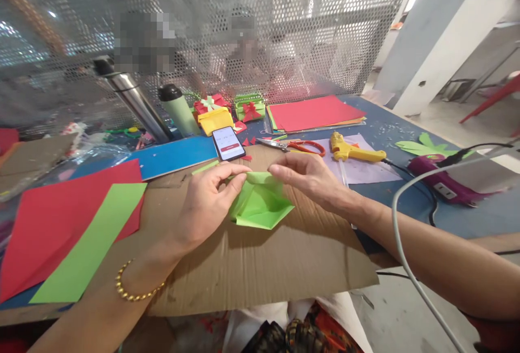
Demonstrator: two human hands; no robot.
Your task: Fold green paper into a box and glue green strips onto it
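Note:
A folded green paper piece (264,207), shaped like an open pouch, is held above a brown cardboard sheet (260,272). My left hand (211,198) pinches its upper left edge between thumb and finger. At the upper right edge of the same paper, my right hand (309,177) is closed with thumb and fingers together. Just beyond the hands lie red-handled scissors (306,148) and a phone (228,143) with a lit screen.
A yellow glue gun (355,151) rests on pale paper, near a purple power strip (444,180). Red sheets (317,113), a steel flask (136,101) and a green bottle (179,109) stand behind. A green strip (91,244) lies left; a white cable hangs before my right forearm.

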